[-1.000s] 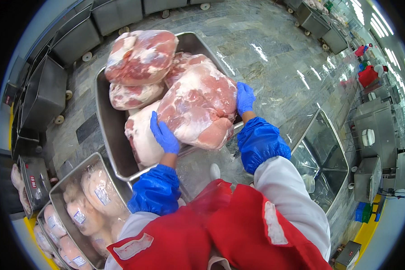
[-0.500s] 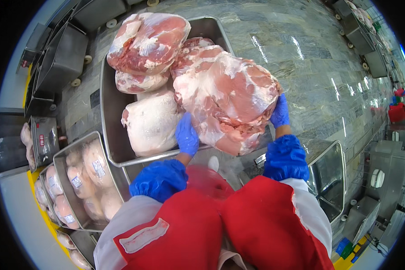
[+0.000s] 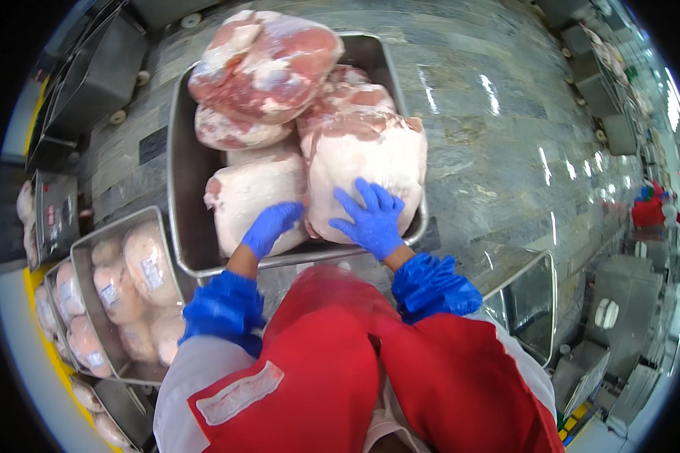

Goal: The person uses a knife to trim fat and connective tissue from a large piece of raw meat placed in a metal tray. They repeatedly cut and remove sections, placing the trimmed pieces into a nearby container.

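Note:
A deep steel tub [image 3: 191, 181] holds several large cuts of raw meat. My right hand [image 3: 372, 219], in a blue glove, lies open with spread fingers on the pale fat side of a big cut [image 3: 370, 155] at the tub's right. My left hand [image 3: 273, 226], also gloved, rests on the near-left cut [image 3: 253, 189], whose pale fat side faces up. Its fingers are stretched toward the gap between the two pale cuts, and the tips are partly hidden there. At the far left, a red, fat-streaked cut [image 3: 268, 68] is stacked on another cut [image 3: 238, 130].
At my left stands a steel bin [image 3: 121, 332] of bagged, labelled pale pieces. A clear-sided tub [image 3: 525, 302] is at my right. Steel carts [image 3: 102, 83] on wheels line the far left. Grey tile floor [image 3: 483, 174] lies beyond the tub's right side.
The big cut has gone from hanging over the tub's right edge, red side showing, to lying inside with its fat side up. Both my hands have shifted left, the right one onto its top.

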`<state>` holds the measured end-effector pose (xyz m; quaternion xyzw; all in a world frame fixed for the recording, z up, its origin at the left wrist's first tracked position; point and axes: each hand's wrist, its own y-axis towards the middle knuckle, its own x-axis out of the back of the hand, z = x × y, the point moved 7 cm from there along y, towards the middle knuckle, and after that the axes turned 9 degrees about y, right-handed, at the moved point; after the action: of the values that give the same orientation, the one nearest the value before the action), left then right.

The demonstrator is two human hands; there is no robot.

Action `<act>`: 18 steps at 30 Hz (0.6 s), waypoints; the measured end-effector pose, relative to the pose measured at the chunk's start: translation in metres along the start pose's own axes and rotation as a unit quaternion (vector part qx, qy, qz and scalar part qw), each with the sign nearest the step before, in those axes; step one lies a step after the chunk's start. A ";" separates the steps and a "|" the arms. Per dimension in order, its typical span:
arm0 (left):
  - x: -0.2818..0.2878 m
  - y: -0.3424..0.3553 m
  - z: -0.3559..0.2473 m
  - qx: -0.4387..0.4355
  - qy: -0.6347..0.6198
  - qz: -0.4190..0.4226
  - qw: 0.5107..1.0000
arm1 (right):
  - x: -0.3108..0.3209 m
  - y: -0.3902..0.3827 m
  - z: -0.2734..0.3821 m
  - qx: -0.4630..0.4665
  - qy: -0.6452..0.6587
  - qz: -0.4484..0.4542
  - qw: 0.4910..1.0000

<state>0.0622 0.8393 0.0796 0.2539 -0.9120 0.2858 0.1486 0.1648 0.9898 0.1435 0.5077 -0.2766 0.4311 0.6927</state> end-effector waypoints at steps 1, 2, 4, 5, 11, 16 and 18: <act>0.007 -0.023 0.007 0.074 -0.117 0.020 0.990 | -0.008 -0.007 0.010 0.044 -0.021 -0.019 0.999; 0.006 -0.046 0.020 0.148 -0.236 0.042 0.960 | -0.015 -0.016 0.017 0.061 -0.014 -0.024 0.998; 0.026 -0.072 0.047 0.109 -0.224 -0.031 0.968 | -0.019 -0.026 0.029 0.108 -0.006 -0.042 0.993; 0.036 -0.083 0.066 0.113 -0.196 -0.106 0.968 | -0.026 -0.026 0.029 0.100 0.003 -0.019 0.995; 0.029 -0.223 0.177 0.200 0.020 -0.344 0.917 | -0.025 -0.010 0.082 0.135 0.111 0.138 0.975; -0.034 -0.338 0.196 0.310 -0.001 -0.395 0.865 | -0.092 -0.025 0.148 0.225 0.265 0.298 0.889; -0.064 -0.391 0.196 0.353 -0.028 -0.385 0.852 | -0.121 -0.034 0.204 0.283 0.280 0.368 0.841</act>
<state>0.3042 0.4698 0.0716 0.6279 -0.5831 0.5009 0.1219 0.1479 0.7556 0.0963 0.4001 -0.1034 0.8374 0.3577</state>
